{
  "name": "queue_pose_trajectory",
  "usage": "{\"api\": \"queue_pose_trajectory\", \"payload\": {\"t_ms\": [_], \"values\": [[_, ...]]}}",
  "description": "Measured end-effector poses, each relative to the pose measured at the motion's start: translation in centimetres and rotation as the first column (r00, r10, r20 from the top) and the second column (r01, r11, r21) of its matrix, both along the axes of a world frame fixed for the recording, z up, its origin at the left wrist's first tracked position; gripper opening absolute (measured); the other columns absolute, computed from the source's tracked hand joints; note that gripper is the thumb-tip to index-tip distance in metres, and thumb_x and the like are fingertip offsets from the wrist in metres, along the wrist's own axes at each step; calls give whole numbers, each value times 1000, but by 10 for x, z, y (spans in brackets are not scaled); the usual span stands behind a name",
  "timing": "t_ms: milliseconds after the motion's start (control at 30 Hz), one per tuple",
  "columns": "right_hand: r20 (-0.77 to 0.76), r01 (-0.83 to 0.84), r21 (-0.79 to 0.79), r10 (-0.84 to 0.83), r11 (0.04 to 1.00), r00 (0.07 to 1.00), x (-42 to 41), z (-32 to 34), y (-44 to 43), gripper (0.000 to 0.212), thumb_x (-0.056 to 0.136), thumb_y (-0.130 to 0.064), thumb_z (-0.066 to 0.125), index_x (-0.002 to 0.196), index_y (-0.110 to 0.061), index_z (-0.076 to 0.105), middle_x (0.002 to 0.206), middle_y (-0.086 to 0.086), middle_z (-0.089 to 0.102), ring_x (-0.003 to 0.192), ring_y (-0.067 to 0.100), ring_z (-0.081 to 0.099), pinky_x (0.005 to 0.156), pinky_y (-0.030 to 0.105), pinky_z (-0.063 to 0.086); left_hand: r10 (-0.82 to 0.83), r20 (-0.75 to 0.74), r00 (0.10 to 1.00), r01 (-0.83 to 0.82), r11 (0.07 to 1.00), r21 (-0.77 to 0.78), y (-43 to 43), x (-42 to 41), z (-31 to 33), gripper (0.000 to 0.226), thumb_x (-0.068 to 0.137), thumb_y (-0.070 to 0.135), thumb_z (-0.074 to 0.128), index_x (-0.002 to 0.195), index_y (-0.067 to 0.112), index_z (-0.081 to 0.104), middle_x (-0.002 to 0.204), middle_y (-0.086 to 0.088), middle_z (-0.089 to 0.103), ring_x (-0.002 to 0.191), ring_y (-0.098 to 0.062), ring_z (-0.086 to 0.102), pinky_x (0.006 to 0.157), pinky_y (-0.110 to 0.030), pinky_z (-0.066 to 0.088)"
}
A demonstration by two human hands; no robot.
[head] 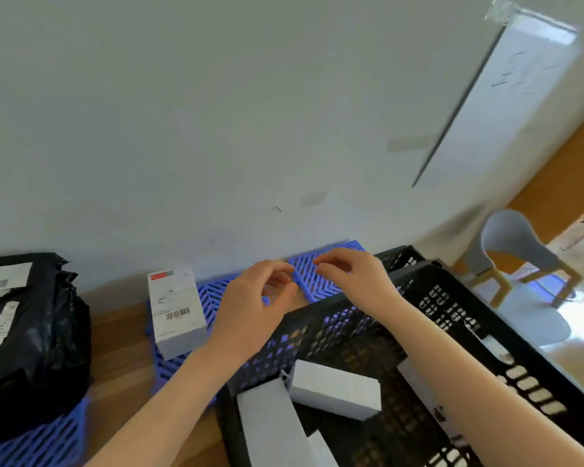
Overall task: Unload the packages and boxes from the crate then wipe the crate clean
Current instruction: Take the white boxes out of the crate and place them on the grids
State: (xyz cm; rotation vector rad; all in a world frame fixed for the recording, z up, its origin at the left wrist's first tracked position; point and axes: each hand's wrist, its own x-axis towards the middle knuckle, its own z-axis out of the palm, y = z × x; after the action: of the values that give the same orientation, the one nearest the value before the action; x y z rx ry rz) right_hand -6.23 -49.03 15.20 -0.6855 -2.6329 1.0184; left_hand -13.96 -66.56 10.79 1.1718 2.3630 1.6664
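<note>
A black perforated crate [452, 308] fills the lower right. Inside it lie two white boxes [334, 389] [270, 426], and a third white box [415, 382] is partly hidden under my right forearm. Both arms reach over the crate's far rim. My left hand [253, 308] and my right hand [354, 281] hover with curled, parted fingers over a blue slatted mat [321, 281] by the wall, at a raised ridge in it. Neither hand holds anything I can see. A white box with a barcode label [176, 311] stands on that mat, left of my left hand.
A bulky black plastic package [31, 332] with a shipping label rests at the left on another blue mat [48, 443]. A grey wall rises directly behind. A grey chair [516, 244] stands at the right, and a white board [506, 96] leans on the wall.
</note>
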Motion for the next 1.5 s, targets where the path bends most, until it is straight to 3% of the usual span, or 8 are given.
{"api": "queue_pose_trajectory", "payload": {"t_ms": [133,333,567,733,867,1067,1267,1500], "values": [[42,91,-13,-90,996,995,59,-3,40,14,88,-23,65,98,-24,74,92,-11,72,90,2,64,86,20,46,-127,-19,992,125,989,-84,44,42,-7,23,88,26,69,110,26,66,96,14,68,92,0,62,81,-16,48],[190,209,25,-210,978,959,130,-30,100,18,90,-26,61,107,-27,69,101,-12,68,92,2,59,80,16,38,-261,-8,965,253,942,-223,100,92,-42,31,87,34,68,116,38,58,98,21,61,93,6,57,78,-12,44],[531,198,133,-239,971,813,182,-94,139,50,92,-28,57,140,-26,42,136,8,45,117,25,51,94,33,45,-391,82,917,389,827,-406,154,139,-101,44,90,42,62,129,47,42,114,24,53,105,4,53,80,-11,43],[706,156,153,-218,976,674,192,-133,152,65,92,-24,57,147,-36,24,144,11,37,124,33,45,97,46,47,-440,133,888,439,725,-530,181,160,-131,62,91,41,62,144,43,30,141,16,44,128,-5,45,102,-27,45],[760,72,205,-205,976,617,192,-148,159,70,93,-24,56,149,-29,14,143,18,33,127,39,40,97,48,44,-438,176,882,453,682,-574,192,170,-147,69,91,39,63,150,37,27,151,13,34,138,-9,35,111,-29,37],[839,-93,323,-239,942,489,178,-163,158,89,89,-17,59,152,-28,-2,149,27,16,132,42,29,102,50,39,-424,169,890,438,691,-575,193,172,-158,65,92,39,61,148,38,29,148,12,39,134,-9,37,108,-26,35],[841,-105,409,-329,907,429,168,-186,141,88,93,-13,55,152,-21,-10,143,40,16,125,50,38,96,49,44,-367,136,920,373,716,-590,185,162,-161,66,92,41,61,148,40,28,147,14,39,134,-7,38,105,-23,35],[787,-168,480,-338,861,515,171,-187,140,77,88,-11,58,148,-15,10,135,36,33,115,49,47,84,53,51,-323,108,940,322,741,-589,172,151,-154,65,91,39,63,147,40,29,144,15,41,131,-5,41,102,-24,41]]}}
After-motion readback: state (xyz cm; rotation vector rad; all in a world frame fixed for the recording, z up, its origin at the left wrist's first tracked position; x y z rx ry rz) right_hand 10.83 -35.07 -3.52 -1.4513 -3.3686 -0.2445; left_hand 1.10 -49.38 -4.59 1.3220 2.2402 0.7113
